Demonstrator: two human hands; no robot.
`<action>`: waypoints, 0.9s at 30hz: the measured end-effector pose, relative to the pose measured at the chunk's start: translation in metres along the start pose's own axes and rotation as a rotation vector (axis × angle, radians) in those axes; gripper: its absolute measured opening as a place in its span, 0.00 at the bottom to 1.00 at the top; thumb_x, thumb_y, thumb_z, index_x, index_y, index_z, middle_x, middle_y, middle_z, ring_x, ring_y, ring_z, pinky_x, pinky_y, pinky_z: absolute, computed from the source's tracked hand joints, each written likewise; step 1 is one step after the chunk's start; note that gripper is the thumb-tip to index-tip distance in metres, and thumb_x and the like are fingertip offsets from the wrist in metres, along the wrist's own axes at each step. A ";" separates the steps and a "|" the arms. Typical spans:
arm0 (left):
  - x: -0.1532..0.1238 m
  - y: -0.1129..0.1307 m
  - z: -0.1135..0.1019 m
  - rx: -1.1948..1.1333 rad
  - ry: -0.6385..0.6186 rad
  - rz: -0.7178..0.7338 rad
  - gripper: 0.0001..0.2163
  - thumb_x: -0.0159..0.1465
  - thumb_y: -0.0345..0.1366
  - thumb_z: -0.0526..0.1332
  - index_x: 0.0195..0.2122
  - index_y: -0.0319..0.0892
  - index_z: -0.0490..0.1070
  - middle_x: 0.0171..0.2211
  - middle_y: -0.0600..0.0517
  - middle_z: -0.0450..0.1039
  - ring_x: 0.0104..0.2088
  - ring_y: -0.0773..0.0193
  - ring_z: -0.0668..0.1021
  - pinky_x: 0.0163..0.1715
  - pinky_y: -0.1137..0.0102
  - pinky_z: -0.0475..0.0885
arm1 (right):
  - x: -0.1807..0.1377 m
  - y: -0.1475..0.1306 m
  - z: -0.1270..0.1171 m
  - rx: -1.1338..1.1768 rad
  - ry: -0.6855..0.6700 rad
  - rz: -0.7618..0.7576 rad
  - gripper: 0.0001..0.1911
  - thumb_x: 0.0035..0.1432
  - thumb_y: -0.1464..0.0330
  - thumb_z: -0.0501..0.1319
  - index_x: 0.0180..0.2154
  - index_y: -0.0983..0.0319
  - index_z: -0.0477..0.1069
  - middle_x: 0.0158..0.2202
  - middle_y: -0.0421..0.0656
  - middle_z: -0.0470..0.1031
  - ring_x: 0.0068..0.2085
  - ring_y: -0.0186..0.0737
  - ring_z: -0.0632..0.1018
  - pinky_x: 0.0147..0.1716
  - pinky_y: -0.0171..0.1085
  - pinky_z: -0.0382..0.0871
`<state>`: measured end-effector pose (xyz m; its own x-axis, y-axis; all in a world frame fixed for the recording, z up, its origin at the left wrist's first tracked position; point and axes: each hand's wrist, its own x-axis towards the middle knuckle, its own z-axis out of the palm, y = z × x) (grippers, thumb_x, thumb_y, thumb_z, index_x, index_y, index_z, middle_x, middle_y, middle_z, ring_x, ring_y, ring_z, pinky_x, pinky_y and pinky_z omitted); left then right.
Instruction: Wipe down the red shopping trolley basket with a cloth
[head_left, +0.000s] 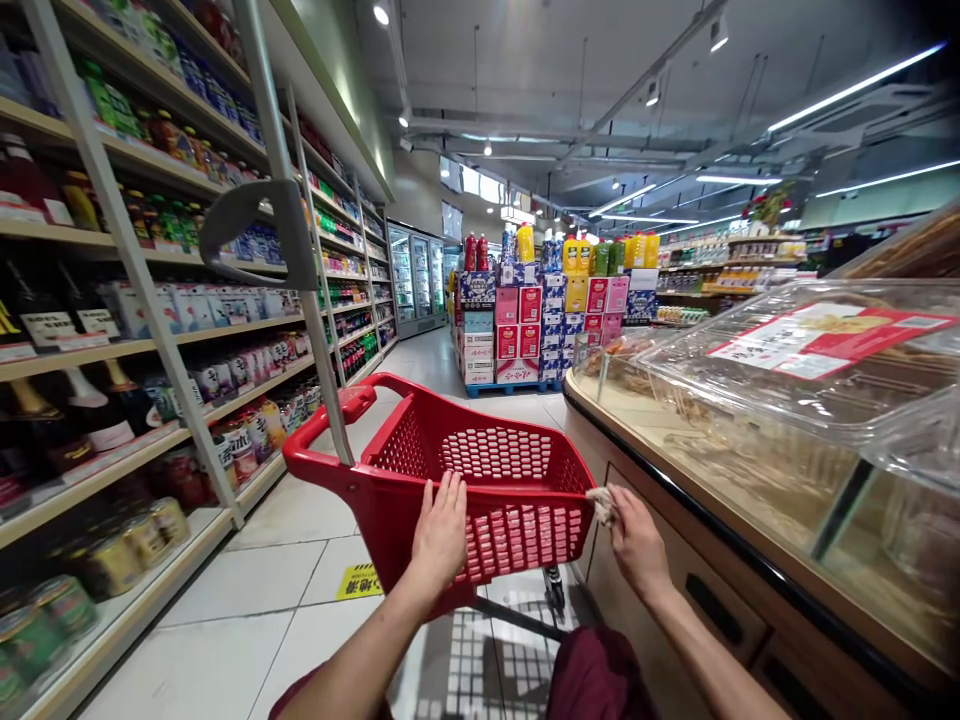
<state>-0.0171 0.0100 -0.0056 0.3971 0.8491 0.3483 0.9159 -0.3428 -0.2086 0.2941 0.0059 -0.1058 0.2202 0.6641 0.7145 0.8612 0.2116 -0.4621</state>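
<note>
A red plastic shopping cart (pixel 480 480) stands side-on in front of me, its basket walls pierced with slots. My left hand (pixel 441 530) lies against the near side of the basket, fingers stretched out over the upper rim and holding nothing. At the front right corner of the basket, my right hand (pixel 636 535) is closed around a crumpled whitish cloth (pixel 601 505) and presses it to the rim. Part of the cloth is hidden by the fingers. From the cart's handle end rises a metal pole (pixel 289 200) with a grey plastic loop (pixel 255 235) on it.
Drink shelves (pixel 165 250) line the left side. A display counter (pixel 675 480) with clear plastic food boxes (pixel 780 370) is close on my right. Stacked drink cartons (pixel 517 330) stand ahead on a blue pallet (pixel 510 388). A yellow floor sticker (pixel 359 582) lies left of the cart.
</note>
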 end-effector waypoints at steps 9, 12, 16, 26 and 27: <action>-0.006 -0.004 -0.006 -0.011 -0.082 0.030 0.30 0.55 0.31 0.48 0.60 0.31 0.46 0.63 0.44 0.42 0.62 0.58 0.44 0.60 0.57 0.41 | 0.032 -0.107 0.050 0.154 -0.163 -0.288 0.21 0.56 0.74 0.47 0.48 0.56 0.68 0.49 0.40 0.69 0.52 0.39 0.67 0.52 0.42 0.61; -0.009 -0.006 -0.001 -0.030 -0.050 0.027 0.30 0.55 0.30 0.47 0.61 0.32 0.45 0.63 0.44 0.42 0.63 0.58 0.42 0.60 0.56 0.39 | 0.026 -0.067 0.034 0.097 -0.070 -0.137 0.22 0.55 0.73 0.46 0.48 0.55 0.68 0.46 0.40 0.71 0.49 0.40 0.70 0.48 0.43 0.65; -0.011 -0.002 0.000 -0.058 -0.043 0.018 0.33 0.54 0.33 0.50 0.61 0.31 0.43 0.63 0.44 0.42 0.63 0.57 0.40 0.60 0.56 0.39 | 0.022 -0.067 0.034 0.095 -0.018 -0.118 0.25 0.53 0.76 0.43 0.48 0.58 0.69 0.48 0.44 0.70 0.51 0.44 0.68 0.50 0.48 0.63; -0.013 -0.002 -0.001 -0.044 -0.056 0.024 0.33 0.53 0.33 0.50 0.60 0.31 0.45 0.63 0.44 0.41 0.63 0.57 0.40 0.60 0.56 0.37 | 0.023 -0.066 0.043 0.004 -0.050 -0.113 0.27 0.50 0.79 0.45 0.49 0.57 0.68 0.48 0.45 0.69 0.49 0.45 0.69 0.48 0.50 0.65; -0.012 -0.001 0.001 -0.046 -0.046 0.013 0.33 0.53 0.33 0.50 0.60 0.30 0.45 0.63 0.44 0.41 0.63 0.57 0.40 0.60 0.56 0.37 | 0.024 -0.063 0.041 -0.014 -0.039 -0.093 0.27 0.50 0.79 0.45 0.48 0.58 0.68 0.47 0.45 0.70 0.48 0.45 0.69 0.47 0.49 0.65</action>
<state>-0.0225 -0.0001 -0.0103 0.4069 0.8618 0.3030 0.9128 -0.3710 -0.1706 0.2263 0.0379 -0.0815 0.1210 0.6695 0.7329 0.8837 0.2636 -0.3867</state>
